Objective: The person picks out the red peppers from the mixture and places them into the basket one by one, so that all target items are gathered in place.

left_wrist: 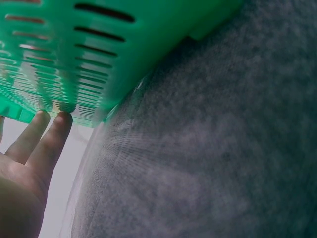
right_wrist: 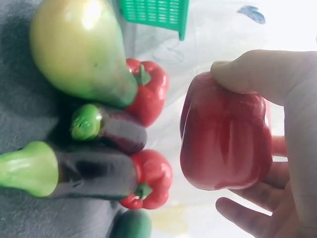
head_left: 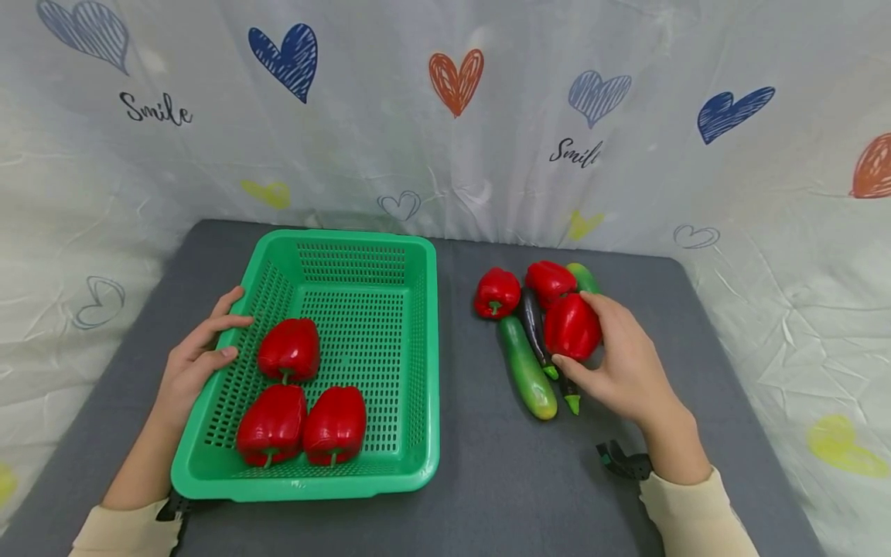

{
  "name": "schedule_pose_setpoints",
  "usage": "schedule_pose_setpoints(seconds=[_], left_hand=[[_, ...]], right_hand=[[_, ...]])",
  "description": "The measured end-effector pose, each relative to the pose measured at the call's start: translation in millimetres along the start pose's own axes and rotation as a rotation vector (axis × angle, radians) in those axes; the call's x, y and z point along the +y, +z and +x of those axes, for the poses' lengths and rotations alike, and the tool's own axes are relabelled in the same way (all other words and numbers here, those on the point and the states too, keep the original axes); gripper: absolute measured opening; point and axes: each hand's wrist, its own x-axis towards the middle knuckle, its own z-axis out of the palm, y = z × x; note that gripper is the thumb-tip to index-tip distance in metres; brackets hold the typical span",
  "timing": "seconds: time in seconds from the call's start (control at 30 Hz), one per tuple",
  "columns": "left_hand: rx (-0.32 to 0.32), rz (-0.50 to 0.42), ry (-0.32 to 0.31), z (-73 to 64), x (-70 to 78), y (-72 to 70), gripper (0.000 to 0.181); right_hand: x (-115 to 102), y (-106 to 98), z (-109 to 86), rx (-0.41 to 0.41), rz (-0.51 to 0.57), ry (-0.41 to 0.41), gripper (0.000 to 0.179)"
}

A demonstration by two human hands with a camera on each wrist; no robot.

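My right hand (head_left: 629, 367) holds a red bell pepper (head_left: 572, 326) between thumb and fingers, above the other vegetables. The right wrist view shows this pepper (right_wrist: 225, 134) apart from the things behind it. Under and beside it lie two dark eggplants (head_left: 534, 321), a green cucumber-like vegetable (head_left: 527, 367) and two more red bell peppers (head_left: 497, 294). On the left, my left hand (head_left: 198, 356) grips the left rim of a green plastic basket (head_left: 433, 363); in the left wrist view two fingertips (left_wrist: 63, 119) touch its outer wall. Three red bell peppers (head_left: 288, 348) sit inside the basket, toward its near left.
Another green vegetable (head_left: 583, 277) lies at the back of the pile, partly hidden by peppers. A dark grey cloth (head_left: 480, 480) covers the table. Behind hangs a pale curtain (head_left: 515, 139) printed with hearts.
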Motion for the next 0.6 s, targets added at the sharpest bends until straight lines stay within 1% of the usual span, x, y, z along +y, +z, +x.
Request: schedule_pose_setpoints(seconds=[0.07, 0.13, 0.33, 0.4, 0.47, 0.53, 0.6], left_hand=[[0.002, 0.005, -0.008, 0.0, 0.1, -0.3, 0.039], [-0.002, 0.004, 0.0, -0.2, -0.4, -0.3, 0.039], [0.013, 0.033, -0.038, -0.3, 0.8, -0.4, 0.037], [0.015, 0.034, -0.038, -0.4, 1.1, -0.1, 0.038], [0.007, 0.023, -0.015, -0.4, 0.6, 0.1, 0.038], [0.007, 0.019, -0.008, -0.5, 0.0, 0.0, 0.038], [0.01, 0.021, -0.01, -0.4, -0.4, -0.2, 0.038]], right_hand=[[-1.4, 0.3, 1.5, 0.003, 0.004, -0.008, 0.089], [-2.7, 0.6, 2.9, 0.005, 0.008, -0.015, 0.088], [-5.8, 2.5, 6.0, 0.003, 0.012, -0.024, 0.089], [-6.8, 3.3, 7.0, 0.004, 0.016, -0.028, 0.09], [-7.8, 4.1, 8.6, 0.007, 0.019, -0.033, 0.09], [-9.2, 4.7, 10.3, 0.009, 0.019, -0.041, 0.091], [-10.9, 5.0, 12.0, 0.011, 0.019, -0.048, 0.091]])
